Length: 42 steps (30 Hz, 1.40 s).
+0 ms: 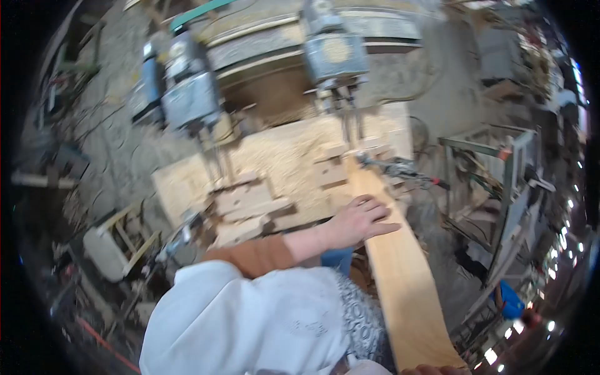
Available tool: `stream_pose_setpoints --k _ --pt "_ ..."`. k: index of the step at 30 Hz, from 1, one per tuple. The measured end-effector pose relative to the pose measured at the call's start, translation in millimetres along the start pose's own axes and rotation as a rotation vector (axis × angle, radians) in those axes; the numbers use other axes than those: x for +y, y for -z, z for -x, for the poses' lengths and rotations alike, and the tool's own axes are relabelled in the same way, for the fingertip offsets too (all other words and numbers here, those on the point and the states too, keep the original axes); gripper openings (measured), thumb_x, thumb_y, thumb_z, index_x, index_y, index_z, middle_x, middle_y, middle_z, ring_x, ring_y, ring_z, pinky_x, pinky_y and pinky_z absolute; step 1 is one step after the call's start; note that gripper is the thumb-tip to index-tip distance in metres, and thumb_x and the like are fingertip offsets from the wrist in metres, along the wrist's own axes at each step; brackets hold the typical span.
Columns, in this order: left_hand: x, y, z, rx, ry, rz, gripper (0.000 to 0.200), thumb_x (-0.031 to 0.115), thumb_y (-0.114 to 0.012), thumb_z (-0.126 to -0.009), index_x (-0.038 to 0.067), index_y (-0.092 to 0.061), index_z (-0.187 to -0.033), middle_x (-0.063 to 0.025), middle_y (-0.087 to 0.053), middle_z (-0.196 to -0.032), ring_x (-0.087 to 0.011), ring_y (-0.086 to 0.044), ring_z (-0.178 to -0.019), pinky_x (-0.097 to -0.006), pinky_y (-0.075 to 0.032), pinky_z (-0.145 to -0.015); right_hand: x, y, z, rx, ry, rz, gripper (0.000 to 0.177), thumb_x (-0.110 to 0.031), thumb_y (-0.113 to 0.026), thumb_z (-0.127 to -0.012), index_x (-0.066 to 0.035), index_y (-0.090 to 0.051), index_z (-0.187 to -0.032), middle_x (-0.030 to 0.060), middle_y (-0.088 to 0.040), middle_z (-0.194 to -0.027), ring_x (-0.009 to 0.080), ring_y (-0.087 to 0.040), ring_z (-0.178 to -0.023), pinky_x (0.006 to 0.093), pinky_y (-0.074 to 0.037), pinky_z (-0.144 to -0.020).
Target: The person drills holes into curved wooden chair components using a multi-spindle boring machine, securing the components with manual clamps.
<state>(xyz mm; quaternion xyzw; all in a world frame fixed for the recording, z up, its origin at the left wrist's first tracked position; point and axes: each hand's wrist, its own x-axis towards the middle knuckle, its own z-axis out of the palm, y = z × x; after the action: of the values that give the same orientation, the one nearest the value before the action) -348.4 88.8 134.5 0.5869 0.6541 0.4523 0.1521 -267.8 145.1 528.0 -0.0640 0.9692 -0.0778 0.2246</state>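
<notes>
A long, pale wooden board (pixel 409 284) with curved sides runs from the sawdust-covered worktop down to the bottom edge of the head view. My left hand (pixel 359 222) lies across its upper part, fingers bent over the face and the thumb side toward me. At the board's near end, the fingers of my right hand (pixel 434 370) show over the edge; the rest of that hand is out of view. The board's far end sits beside wooden blocks (pixel 330 172) and a metal clamp (pixel 397 167), below a drill head (pixel 337 56) with long bits.
A second drill head (pixel 190 100) stands to the left above more wooden blocks (pixel 244 200). Sawdust covers the worktop (pixel 287 147). A metal frame (pixel 494 162) stands at right, and a wooden-legged stool (pixel 119 244) at left.
</notes>
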Motion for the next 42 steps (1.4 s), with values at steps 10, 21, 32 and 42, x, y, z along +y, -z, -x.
stream_pose_setpoints --k 10,21,32,42 --pt "3.1 1.3 2.5 0.059 -0.018 0.019 0.050 0.010 -0.060 -0.084 0.026 -0.062 -0.132 -0.0045 -0.058 -0.110 -0.0238 -0.055 -0.110 -0.0441 -0.041 -0.103 7.6 -9.8 -4.5 0.205 0.145 0.096 0.027 -0.020 -0.063 -0.093 -0.009 -0.072 -0.116 0.0018 -0.062 -0.096 0.0157 -0.065 -0.082 0.0327 -0.052 -0.073" --pt "1.3 3.3 -2.4 0.037 -0.020 -0.012 0.056 0.019 -0.073 -0.078 0.026 -0.063 -0.133 -0.0041 -0.058 -0.111 -0.0251 -0.055 -0.110 -0.0425 -0.042 -0.102 15.0 -25.7 -5.7 0.491 0.212 0.157 0.026 -0.004 -0.065 -0.082 -0.009 -0.076 -0.105 0.0003 -0.058 -0.087 0.0117 -0.061 -0.068 0.0271 -0.050 -0.062" --pt "1.1 8.4 -4.6 0.038 -0.027 -0.028 0.055 0.017 -0.072 -0.079 0.025 -0.064 -0.132 -0.0044 -0.059 -0.111 -0.0255 -0.056 -0.110 -0.0412 -0.043 -0.101 7.0 -40.5 0.0 0.606 0.160 0.275 0.024 -0.025 -0.070 -0.072 -0.016 -0.075 -0.093 -0.0053 -0.051 -0.076 0.0099 -0.052 -0.066 0.0286 -0.037 -0.058" --pt "1.2 9.9 -5.5 -0.017 -0.006 -0.027 0.057 0.015 -0.074 -0.076 0.026 -0.064 -0.132 -0.0037 -0.059 -0.111 -0.0253 -0.055 -0.111 -0.0434 -0.040 -0.103 13.3 -43.2 -2.4 0.643 0.240 0.280 0.026 -0.023 -0.073 -0.069 -0.013 -0.077 -0.092 -0.0054 -0.051 -0.074 0.0095 -0.052 -0.062 0.0282 -0.037 -0.057"
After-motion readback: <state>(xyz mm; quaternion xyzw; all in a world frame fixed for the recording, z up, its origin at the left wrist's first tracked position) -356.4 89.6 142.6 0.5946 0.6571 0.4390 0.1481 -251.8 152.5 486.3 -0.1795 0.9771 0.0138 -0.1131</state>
